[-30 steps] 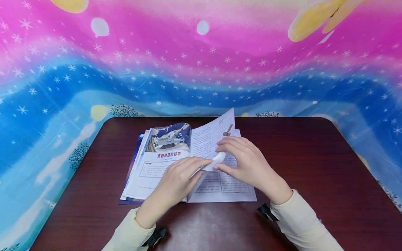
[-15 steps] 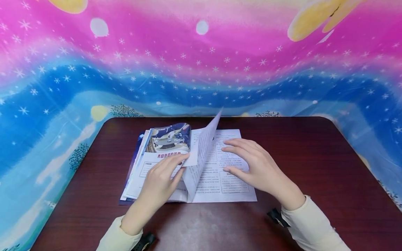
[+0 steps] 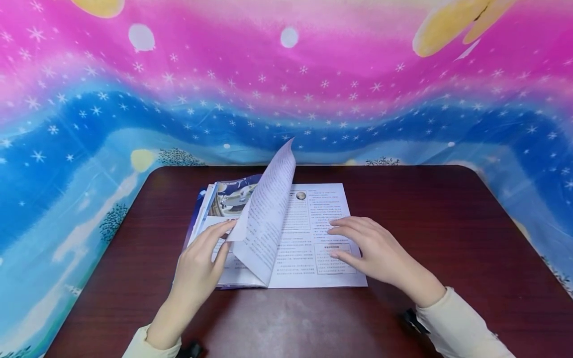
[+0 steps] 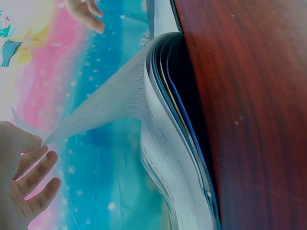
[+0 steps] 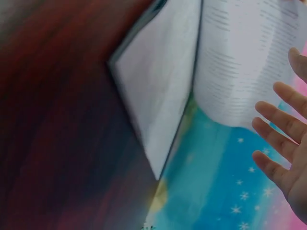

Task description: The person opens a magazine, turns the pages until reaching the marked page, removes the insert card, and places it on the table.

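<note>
An open magazine lies on the table, its pages printed with text and a picture at the upper left. One page stands raised between the two halves, curving over to the left. My left hand pinches that page's edge between thumb and fingers; the left wrist view shows the same hand with the page corner at the thumb tip. Over the right half, my right hand hovers with fingers spread and holds nothing. In the right wrist view its fingers are apart from the paper.
A dark red-brown wooden table bears the magazine. Behind it hangs a pink and blue cloth with snowflakes. Each cream sleeve has a black strap piece below the wrist.
My left hand has moved left, drawing the page from the right side over toward the left. The right hand has let go of the paper and shifted slightly right and down.
</note>
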{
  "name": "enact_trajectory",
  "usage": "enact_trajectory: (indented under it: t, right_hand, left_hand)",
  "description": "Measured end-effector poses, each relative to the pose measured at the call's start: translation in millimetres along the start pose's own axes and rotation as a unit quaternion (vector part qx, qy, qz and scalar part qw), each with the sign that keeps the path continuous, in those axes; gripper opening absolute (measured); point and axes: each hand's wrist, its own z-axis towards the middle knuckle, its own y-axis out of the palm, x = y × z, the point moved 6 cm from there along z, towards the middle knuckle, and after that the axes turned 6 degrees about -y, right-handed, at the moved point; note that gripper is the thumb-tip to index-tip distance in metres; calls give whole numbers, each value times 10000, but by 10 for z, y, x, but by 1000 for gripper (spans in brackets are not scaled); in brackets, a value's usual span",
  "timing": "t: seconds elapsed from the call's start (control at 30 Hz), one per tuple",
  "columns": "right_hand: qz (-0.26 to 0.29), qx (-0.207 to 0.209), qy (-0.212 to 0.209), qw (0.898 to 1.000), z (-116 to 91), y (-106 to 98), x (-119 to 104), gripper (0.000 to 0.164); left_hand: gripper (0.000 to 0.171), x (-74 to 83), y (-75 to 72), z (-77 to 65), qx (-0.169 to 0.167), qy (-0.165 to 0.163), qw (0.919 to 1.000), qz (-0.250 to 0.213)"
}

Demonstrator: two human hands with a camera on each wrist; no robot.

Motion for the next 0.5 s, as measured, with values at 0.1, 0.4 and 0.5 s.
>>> enact_trajectory:
  t: [0.1,0.4,0.5]
  right_hand:
    - [-40,-230,109,9997,-57,47,38,43]
    - [29,-731,284,9969,-247,165,127,42]
    - [33,-906,385,9951,-303,199,157,44]
  left_hand:
    - [61,-37,-34,-38,62,-68,10000,36]
    - [50,-204,-123,-152,-51,-544,9982,236]
    - [49,-271,-157,-195,-83,-709,9969,335]
